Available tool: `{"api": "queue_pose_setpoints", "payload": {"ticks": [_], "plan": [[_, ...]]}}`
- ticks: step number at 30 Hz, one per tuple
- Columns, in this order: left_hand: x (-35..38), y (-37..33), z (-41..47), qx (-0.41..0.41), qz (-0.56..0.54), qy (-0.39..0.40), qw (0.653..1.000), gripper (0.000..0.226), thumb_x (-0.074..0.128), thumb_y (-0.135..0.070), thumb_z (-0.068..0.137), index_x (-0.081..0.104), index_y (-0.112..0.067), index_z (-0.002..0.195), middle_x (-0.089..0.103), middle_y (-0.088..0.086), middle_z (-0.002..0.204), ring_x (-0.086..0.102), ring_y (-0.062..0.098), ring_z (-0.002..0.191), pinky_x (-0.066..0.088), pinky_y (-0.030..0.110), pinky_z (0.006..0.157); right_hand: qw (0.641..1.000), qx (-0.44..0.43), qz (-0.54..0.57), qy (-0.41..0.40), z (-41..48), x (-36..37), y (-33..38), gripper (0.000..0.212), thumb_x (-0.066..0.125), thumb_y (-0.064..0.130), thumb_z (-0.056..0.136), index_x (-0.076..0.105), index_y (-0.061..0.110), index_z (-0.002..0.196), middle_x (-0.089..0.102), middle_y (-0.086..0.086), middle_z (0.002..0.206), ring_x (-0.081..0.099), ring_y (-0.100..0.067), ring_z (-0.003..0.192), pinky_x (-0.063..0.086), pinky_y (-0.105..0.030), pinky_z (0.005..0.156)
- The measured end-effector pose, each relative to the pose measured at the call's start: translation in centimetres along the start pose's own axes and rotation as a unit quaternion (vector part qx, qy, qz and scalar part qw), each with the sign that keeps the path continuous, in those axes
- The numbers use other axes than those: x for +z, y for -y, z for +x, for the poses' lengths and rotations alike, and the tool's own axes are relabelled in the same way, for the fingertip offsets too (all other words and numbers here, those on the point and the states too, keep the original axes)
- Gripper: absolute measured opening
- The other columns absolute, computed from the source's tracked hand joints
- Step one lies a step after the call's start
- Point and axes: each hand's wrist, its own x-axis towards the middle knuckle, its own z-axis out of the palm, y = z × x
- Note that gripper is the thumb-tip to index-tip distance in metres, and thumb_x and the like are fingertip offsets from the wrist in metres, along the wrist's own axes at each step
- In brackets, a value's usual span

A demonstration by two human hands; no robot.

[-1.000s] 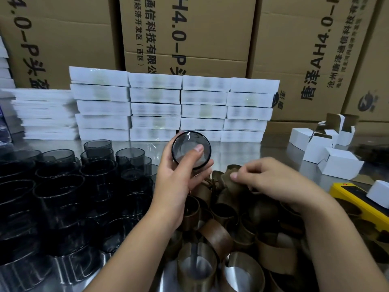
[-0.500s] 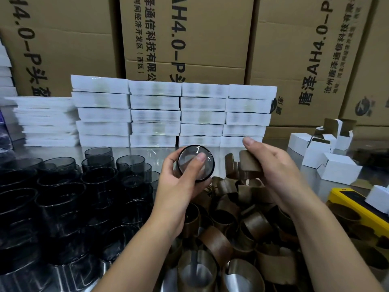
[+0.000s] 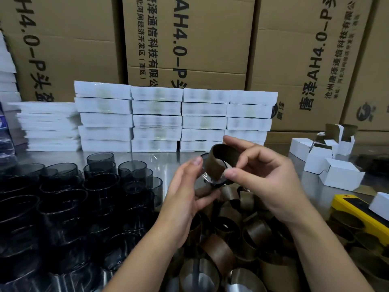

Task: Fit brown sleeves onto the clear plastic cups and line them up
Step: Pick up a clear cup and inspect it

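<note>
Right hand (image 3: 263,182) pinches one brown sleeve (image 3: 221,163) btw index on top and thumb below. It's a thin matte card ring, held right at the clear cup (image 3: 215,183); can't tell how far on it is, only the cup's dark rim + a bit of glossy plastic shows. Left hand (image 3: 185,197) grips that cup, thumb up, fingers curled under. Both are held up over the loose sleeve pile (image 3: 221,251).

Left side: smoky see-thru cups (image 3: 94,186) packed tight, too many to count. The shiny metal surface (image 3: 166,161) has a bare strip mid-way. Back edge: white flat packs (image 3: 155,121), 4 columns, approx 5 high, w/ cardboard cartons (image 3: 189,49) behind. Right: small white boxes (image 3: 341,175) and 1 yellow tool (image 3: 347,207).
</note>
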Motion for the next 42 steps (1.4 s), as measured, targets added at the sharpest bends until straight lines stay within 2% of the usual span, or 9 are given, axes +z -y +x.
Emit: {"api": "queue_pose_setpoints", "payload": {"ticks": [4, 8, 13, 16, 20, 27, 33, 38, 42], "plan": [[0.0, -0.1, -0.1, -0.007, 0.007, 0.01, 1.0, 0.079, 0.071, -0.054, 0.059, 0.058, -0.01, 0.122, 0.068, 0.009, 0.106, 0.071, 0.021, 0.086, 0.058, 0.034, 0.078, 0.998, 0.019, 0.014, 0.057, -0.2, 0.6, 0.0, 0.034, 0.078, 0.002, 0.064, 0.062, 0.025, 0.084, 0.059, 0.013, 0.132, 0.053, -0.007, 0.124, 0.045, -0.017, 0.091], [-0.2, 0.0, -0.1, -0.009, 0.028, 0.021, 0.999, 0.099, 0.075, -0.051, 0.052, 0.046, -0.011, 0.137, 0.054, 0.013, 0.137, 0.067, 0.021, 0.105, 0.055, 0.038, 0.089, 0.997, 0.035, 0.011, 0.072, -0.3, 0.7, 0.2, 0.053, 0.079, 0.001, 0.063, 0.057, 0.017, 0.108, 0.056, 0.014, 0.135, 0.051, -0.005, 0.126, 0.044, -0.018, 0.095], [-0.4, 0.3, 0.1, 0.018, 0.009, 0.021, 1.0, 0.098, 0.078, -0.039, 0.047, 0.046, -0.013, 0.136, 0.071, 0.006, 0.109, 0.071, 0.015, 0.092, 0.057, 0.027, 0.074, 0.995, 0.054, 0.0, 0.083, -0.2, 0.7, 0.3, 0.06, 0.078, 0.005, 0.067, 0.054, 0.019, 0.12, 0.055, 0.015, 0.135, 0.048, -0.002, 0.127, 0.042, -0.017, 0.099], [-0.3, 0.3, 0.3, 0.033, -0.024, 0.012, 0.999, 0.096, 0.078, -0.035, 0.049, 0.046, -0.009, 0.136, 0.073, 0.006, 0.1, 0.072, 0.019, 0.088, 0.057, 0.028, 0.071, 0.994, 0.095, 0.001, 0.055, -0.1, 0.6, 0.2, 0.058, 0.075, 0.019, 0.063, 0.057, 0.019, 0.119, 0.063, 0.012, 0.125, 0.054, -0.001, 0.121, 0.042, -0.016, 0.099], [-0.2, 0.2, 0.3, 0.04, -0.035, 0.009, 0.999, 0.093, 0.077, -0.033, 0.051, 0.046, -0.008, 0.135, 0.072, 0.008, 0.108, 0.071, 0.02, 0.095, 0.057, 0.028, 0.074, 0.989, 0.142, -0.01, 0.047, 0.1, 0.4, 0.0, 0.044, 0.07, 0.026, 0.067, 0.064, 0.016, 0.11, 0.072, 0.004, 0.109, 0.066, -0.006, 0.102, 0.05, -0.015, 0.081], [-0.8, 0.6, 0.2, 0.094, 0.058, -0.008, 0.994, 0.067, 0.076, -0.033, 0.046, 0.06, -0.032, 0.11, 0.073, -0.007, 0.096, 0.07, 0.02, 0.097, 0.056, 0.037, 0.082, 0.984, 0.176, -0.001, 0.026, 0.2, -0.1, -0.1, 0.04, 0.06, 0.002, 0.087, 0.057, 0.02, 0.121, 0.074, 0.001, 0.099, 0.069, -0.011, 0.089, 0.053, -0.02, 0.076], [-0.9, 0.4, 0.1, 0.113, 0.09, -0.008, 0.989, 0.061, 0.077, -0.034, 0.043, 0.064, -0.039, 0.102, 0.072, -0.012, 0.089, 0.071, 0.014, 0.089, 0.055, 0.025, 0.072, 0.985, 0.169, 0.022, 0.002, 0.3, -0.1, -0.3, 0.028, 0.056, -0.005, 0.087, 0.064, 0.013, 0.107, 0.075, -0.004, 0.096, 0.071, -0.013, 0.085, 0.055, -0.02, 0.073], [-1.0, 0.3, 0.1, 0.117, 0.093, -0.004, 0.989, 0.056, 0.077, -0.033, 0.046, 0.067, -0.037, 0.101, 0.072, -0.006, 0.094, 0.071, 0.018, 0.09, 0.056, 0.027, 0.071, 0.988, 0.154, 0.011, -0.005, 0.4, 0.0, -0.6, 0.021, 0.059, 0.0, 0.086, 0.066, 0.012, 0.101, 0.075, -0.004, 0.097, 0.07, -0.013, 0.088, 0.055, -0.02, 0.075], [-0.8, 0.0, 0.2, 0.106, 0.046, 0.005, 0.993, 0.053, 0.074, -0.031, 0.052, 0.068, -0.028, 0.105, 0.072, 0.005, 0.104, 0.071, 0.028, 0.095, 0.057, 0.036, 0.07, 0.989, 0.146, -0.008, -0.012, 0.4, 0.0, -0.4, 0.03, 0.068, 0.022, 0.07, 0.068, 0.012, 0.099, 0.075, -0.003, 0.094, 0.069, -0.011, 0.086, 0.054, -0.02, 0.076]]}}
